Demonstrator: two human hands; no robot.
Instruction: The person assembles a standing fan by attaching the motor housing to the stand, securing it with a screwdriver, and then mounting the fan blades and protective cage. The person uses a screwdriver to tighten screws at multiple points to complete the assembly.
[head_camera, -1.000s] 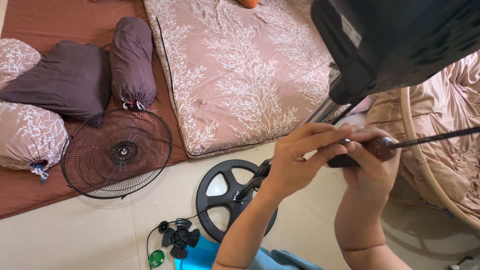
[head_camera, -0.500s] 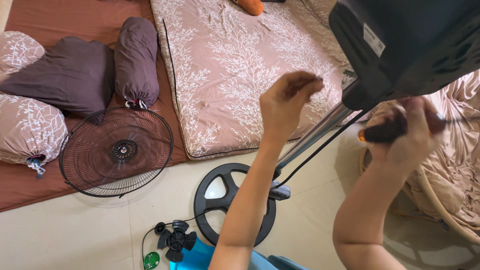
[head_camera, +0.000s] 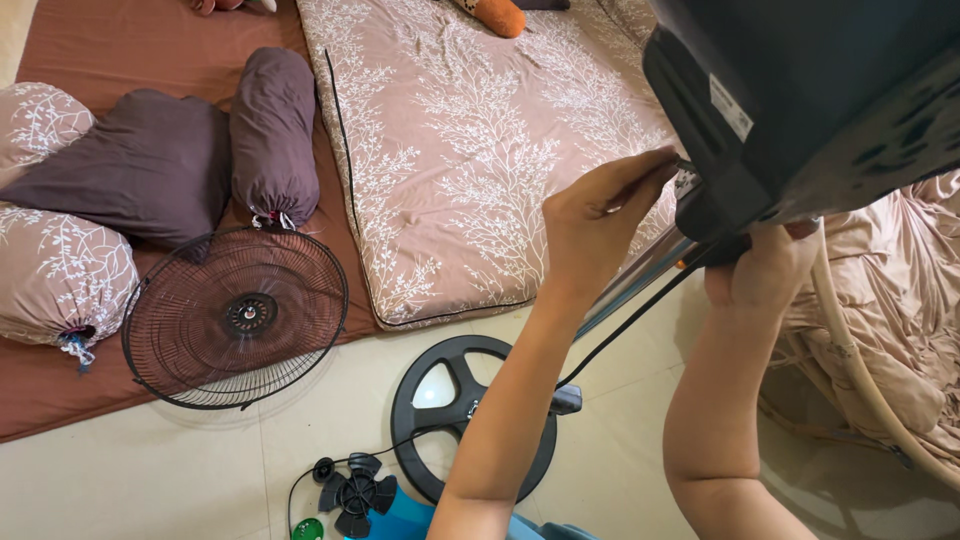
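I had swung my left hand (head_camera: 600, 220) back, pinched at the fan housing (head_camera: 800, 100); my right hand (head_camera: 765, 265) clutched a tool beneath.

Just past the left hand's fingertips (head_camera: 655, 165) the fan housing (head_camera: 800, 90) is black with a small white label. Beneath those fingers the mattress (head_camera: 480, 150) is dusty pink with a white branch print. Below the right hand's fingers (head_camera: 760, 265) the fan base (head_camera: 455, 400) is black, and a spot of orange beside them may be a tool handle. The fan grille (head_camera: 235, 315) is black; the bolster (head_camera: 272, 135) is plain brown.
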